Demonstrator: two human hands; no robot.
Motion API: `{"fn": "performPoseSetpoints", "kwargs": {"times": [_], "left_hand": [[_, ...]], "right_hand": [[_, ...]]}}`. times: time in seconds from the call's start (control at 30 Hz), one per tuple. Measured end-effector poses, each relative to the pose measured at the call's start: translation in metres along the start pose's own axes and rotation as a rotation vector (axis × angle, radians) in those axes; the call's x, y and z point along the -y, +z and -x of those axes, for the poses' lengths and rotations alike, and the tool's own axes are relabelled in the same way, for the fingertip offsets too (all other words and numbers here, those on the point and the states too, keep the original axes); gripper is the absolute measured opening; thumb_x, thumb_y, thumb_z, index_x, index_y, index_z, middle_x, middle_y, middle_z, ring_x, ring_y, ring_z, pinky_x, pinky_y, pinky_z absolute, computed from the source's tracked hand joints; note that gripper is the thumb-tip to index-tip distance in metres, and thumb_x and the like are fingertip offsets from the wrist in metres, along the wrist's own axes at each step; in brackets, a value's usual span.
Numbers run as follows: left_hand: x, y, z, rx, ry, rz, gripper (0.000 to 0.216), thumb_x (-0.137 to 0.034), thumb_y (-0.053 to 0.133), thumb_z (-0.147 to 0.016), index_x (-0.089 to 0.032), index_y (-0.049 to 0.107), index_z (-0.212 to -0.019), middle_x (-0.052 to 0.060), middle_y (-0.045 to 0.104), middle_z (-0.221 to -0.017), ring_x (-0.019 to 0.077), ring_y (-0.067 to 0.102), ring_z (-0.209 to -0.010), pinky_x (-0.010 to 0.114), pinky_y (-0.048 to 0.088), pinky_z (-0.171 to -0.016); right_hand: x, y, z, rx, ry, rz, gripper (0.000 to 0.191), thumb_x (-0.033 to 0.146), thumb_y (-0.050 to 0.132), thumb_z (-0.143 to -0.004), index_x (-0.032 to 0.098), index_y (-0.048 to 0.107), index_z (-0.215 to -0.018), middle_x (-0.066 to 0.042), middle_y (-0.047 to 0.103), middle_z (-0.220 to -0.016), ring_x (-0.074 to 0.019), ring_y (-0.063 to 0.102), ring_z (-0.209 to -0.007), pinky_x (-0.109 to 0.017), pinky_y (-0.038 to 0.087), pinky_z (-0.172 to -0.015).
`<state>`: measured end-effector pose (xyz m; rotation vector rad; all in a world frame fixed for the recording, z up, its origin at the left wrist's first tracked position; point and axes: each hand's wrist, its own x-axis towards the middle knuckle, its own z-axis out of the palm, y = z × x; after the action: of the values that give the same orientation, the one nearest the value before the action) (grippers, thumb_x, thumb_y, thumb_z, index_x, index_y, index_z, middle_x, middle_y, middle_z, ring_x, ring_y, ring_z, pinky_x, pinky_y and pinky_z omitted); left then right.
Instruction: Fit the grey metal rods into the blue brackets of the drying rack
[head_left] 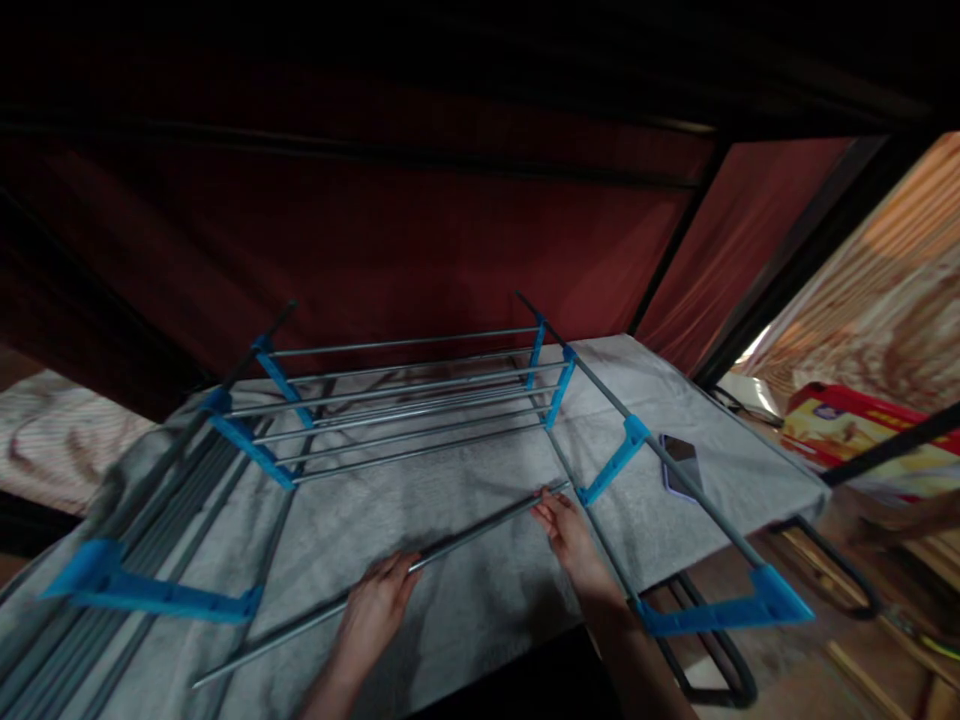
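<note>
A rack of grey metal rods with blue plastic brackets (405,405) lies on a table covered with a grey cloth (480,590). A loose grey rod (457,540) runs diagonally across the near part of the cloth. My left hand (379,600) is closed around its middle. My right hand (562,525) pinches its far end, which sits close to a blue bracket (611,465) on the rack's right side rod. Another blue bracket (739,605) juts out past the table's right edge.
A dark phone (681,463) lies on the cloth to the right. A bundle of grey rods with a blue bracket (142,590) lies at the left. A red and yellow box (855,430) sits on the floor at right. Dark red curtain behind.
</note>
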<state>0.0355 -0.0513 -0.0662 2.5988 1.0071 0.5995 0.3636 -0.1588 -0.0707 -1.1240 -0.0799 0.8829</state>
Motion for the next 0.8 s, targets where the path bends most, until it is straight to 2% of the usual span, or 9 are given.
{"fn": "performPoseSetpoints", "kwargs": {"times": [0.13, 0.27, 0.4, 0.57, 0.7, 0.8], "left_hand": [[0.006, 0.001, 0.001, -0.013, 0.018, -0.017, 0.036, -0.038, 0.044, -0.102, -0.028, 0.078, -0.109, 0.005, 0.082, -0.100, 0.0236, 0.078, -0.089, 0.034, 0.064, -0.079], [0.004, 0.005, 0.004, 0.005, 0.012, -0.016, 0.034, -0.038, 0.046, -0.101, -0.028, 0.077, -0.110, 0.006, 0.082, -0.104, 0.0243, 0.078, -0.092, 0.036, 0.064, -0.083], [-0.004, 0.009, 0.007, 0.015, 0.003, -0.003, 0.033, -0.035, 0.047, -0.101, -0.027, 0.077, -0.112, 0.007, 0.081, -0.105, 0.0247, 0.078, -0.095, 0.038, 0.063, -0.086], [-0.019, 0.010, 0.003, 0.053, -0.040, 0.000, 0.034, -0.033, 0.045, -0.102, -0.028, 0.077, -0.112, 0.008, 0.081, -0.104, 0.0263, 0.077, -0.095, 0.041, 0.062, -0.087], [-0.026, 0.008, -0.004, 0.060, -0.071, -0.016, 0.036, -0.033, 0.044, -0.100, -0.028, 0.077, -0.116, 0.007, 0.081, -0.110, 0.0273, 0.076, -0.098, 0.042, 0.061, -0.089], [-0.028, 0.004, -0.011, 0.059, -0.098, -0.035, 0.037, -0.031, 0.045, -0.100, -0.026, 0.076, -0.118, 0.008, 0.080, -0.112, 0.0285, 0.076, -0.099, 0.042, 0.060, -0.089]], "right_hand": [[0.001, 0.001, 0.010, 0.009, -0.006, 0.028, 0.035, 0.040, 0.089, -0.063, 0.027, 0.057, -0.065, -0.003, 0.068, -0.074, -0.0261, 0.068, -0.076, -0.046, 0.060, -0.085], [0.006, 0.003, 0.014, -0.016, 0.022, 0.015, 0.029, 0.037, 0.087, -0.063, 0.026, 0.061, -0.069, -0.005, 0.072, -0.081, -0.0251, 0.069, -0.082, -0.042, 0.059, -0.088], [0.010, 0.006, 0.015, -0.001, 0.065, -0.031, 0.026, 0.031, 0.087, -0.063, 0.024, 0.067, -0.079, -0.004, 0.074, -0.084, -0.0221, 0.070, -0.084, -0.037, 0.060, -0.086], [0.006, 0.013, 0.020, 0.054, 0.106, -0.048, 0.023, 0.025, 0.084, -0.069, 0.024, 0.064, -0.080, -0.002, 0.075, -0.082, -0.0203, 0.072, -0.082, -0.033, 0.060, -0.080], [0.005, 0.015, 0.013, 0.072, 0.108, -0.061, 0.029, 0.026, 0.088, -0.067, 0.023, 0.062, -0.078, -0.002, 0.075, -0.082, -0.0187, 0.072, -0.078, -0.032, 0.061, -0.078], [0.012, 0.013, 0.000, 0.026, 0.067, -0.095, 0.032, 0.028, 0.092, -0.063, 0.023, 0.063, -0.076, 0.001, 0.074, -0.077, -0.0166, 0.070, -0.071, -0.031, 0.062, -0.074]]}}
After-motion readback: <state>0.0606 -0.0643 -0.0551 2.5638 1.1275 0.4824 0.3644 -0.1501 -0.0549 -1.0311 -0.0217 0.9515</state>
